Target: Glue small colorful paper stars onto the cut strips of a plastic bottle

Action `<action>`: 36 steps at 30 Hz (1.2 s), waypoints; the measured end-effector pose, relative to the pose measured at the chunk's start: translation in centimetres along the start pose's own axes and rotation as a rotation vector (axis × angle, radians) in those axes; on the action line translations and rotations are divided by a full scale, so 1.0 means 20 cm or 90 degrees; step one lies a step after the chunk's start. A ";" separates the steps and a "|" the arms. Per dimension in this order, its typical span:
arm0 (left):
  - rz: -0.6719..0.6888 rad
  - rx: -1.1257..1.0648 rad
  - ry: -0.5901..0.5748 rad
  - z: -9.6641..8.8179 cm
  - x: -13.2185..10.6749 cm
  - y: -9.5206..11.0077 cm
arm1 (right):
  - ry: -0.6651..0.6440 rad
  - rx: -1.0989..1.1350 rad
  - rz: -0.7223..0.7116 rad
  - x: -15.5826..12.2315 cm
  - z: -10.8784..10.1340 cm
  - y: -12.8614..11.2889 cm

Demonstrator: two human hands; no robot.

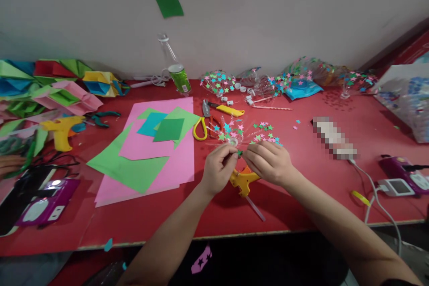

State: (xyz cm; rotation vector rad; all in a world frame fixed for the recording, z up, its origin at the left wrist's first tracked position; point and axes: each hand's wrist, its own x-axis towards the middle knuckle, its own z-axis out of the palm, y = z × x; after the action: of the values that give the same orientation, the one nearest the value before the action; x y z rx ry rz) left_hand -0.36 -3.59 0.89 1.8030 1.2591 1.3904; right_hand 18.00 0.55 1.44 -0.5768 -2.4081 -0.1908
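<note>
My left hand point(219, 165) and my right hand point(270, 161) meet near the table's front middle, both with fingers closed. Between their fingertips shows a small green paper star point(240, 153), partly covered by the fingers. Just below them lies a yellow glue gun point(241, 182), a clear glue stick point(255, 208) poking out of its back; my right hand covers part of it. Beyond my fingers sits a clear plastic bottle piece point(233, 141) with coloured stars. Loose paper stars point(264, 127) are scattered beside it.
Pink sheets point(182, 143) and green sheets lie on the left. Behind my hands are pliers point(200, 128), a yellow cutter point(231, 110) and a bottle point(179, 78). Star-covered plastic pieces point(217, 82) line the wall. A phone point(335, 138) charges at right. Another person's hand point(11, 165) is far left.
</note>
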 end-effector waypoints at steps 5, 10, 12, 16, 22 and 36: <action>-0.007 -0.010 0.019 -0.01 0.00 0.01 | 0.020 -0.054 -0.071 -0.01 0.02 0.02; -0.039 -0.032 0.011 -0.01 -0.02 0.02 | -0.008 0.002 0.002 -0.05 0.04 0.02; -0.055 -0.038 0.009 -0.01 -0.02 0.03 | -0.008 0.037 0.020 -0.05 0.04 0.01; -0.152 -0.115 0.001 -0.01 -0.03 0.06 | 0.069 0.097 0.046 -0.02 0.03 0.00; -0.439 -0.375 -0.167 -0.05 -0.01 0.14 | 0.089 0.330 0.406 0.05 0.00 0.05; -0.552 -0.565 -0.171 -0.04 0.02 0.10 | -0.015 0.539 0.572 0.08 0.07 0.09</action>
State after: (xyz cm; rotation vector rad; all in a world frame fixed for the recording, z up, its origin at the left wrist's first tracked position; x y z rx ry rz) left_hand -0.36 -4.15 3.08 0.6597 0.8697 0.9064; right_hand 16.85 3.09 1.38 -1.1237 -1.7644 1.1361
